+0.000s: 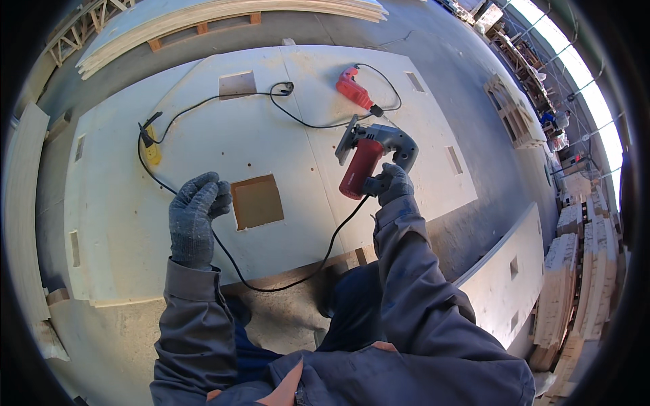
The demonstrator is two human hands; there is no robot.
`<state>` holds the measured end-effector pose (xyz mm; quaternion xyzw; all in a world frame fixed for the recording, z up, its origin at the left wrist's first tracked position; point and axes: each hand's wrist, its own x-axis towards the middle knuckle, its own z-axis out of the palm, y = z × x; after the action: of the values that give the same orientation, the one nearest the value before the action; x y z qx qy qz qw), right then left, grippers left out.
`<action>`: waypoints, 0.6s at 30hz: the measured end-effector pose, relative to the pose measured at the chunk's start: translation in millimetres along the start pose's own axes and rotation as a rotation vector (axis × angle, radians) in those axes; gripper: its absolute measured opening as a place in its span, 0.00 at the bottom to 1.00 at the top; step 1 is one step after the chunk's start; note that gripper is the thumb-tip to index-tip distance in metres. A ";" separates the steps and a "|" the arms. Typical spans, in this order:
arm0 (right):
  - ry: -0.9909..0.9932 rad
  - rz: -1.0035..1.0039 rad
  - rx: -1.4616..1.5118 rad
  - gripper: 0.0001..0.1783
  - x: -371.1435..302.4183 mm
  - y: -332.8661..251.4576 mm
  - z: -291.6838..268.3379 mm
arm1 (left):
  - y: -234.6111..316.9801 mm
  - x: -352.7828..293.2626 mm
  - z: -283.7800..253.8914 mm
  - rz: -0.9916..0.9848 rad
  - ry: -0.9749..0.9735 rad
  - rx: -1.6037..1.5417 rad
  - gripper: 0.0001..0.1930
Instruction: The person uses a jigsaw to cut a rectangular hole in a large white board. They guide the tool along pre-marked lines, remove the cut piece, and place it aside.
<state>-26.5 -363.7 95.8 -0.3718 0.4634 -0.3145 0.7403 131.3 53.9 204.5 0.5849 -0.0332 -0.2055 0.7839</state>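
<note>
Right hand (pixel 393 184) clamped on saw (pixel 371 159) handle, up-right of square hole (pixel 256 201). Left hand (pixel 196 210) fisted round cord (pixel 223 247), just left of hole. Saw body slanting down-left toward hole, right hand nearer.

Your right hand (pixel 394 183) grips the red circular saw (pixel 369 159) above the plywood panel (pixel 271 135); your left hand (pixel 196 210) pinches its black cord (pixel 284 281).

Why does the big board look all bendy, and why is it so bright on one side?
Head view: the fisheye lens bends the board's straight edges toward the rim, with black corners around the round picture. Glare washes out the upper right. The saw in the right hand and the left hand gripping the cord look sharp.
</note>
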 end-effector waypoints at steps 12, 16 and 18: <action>0.043 0.040 0.380 0.03 57.8 14.6 -48.7 | -4.7 -0.5 12.0 0.001 -0.017 0.094 0.14; 0.075 0.083 0.405 0.03 82.2 27.9 -61.1 | -7.3 2.3 10.8 0.002 -0.032 0.104 0.14; 0.042 0.115 0.425 0.04 98.2 32.0 -70.7 | -10.8 4.8 7.3 0.005 -0.040 0.106 0.14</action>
<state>-51.1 -444.8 3.7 -0.1737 0.4224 -0.3701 0.8090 130.5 43.1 195.8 0.6214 -0.0612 -0.2130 0.7515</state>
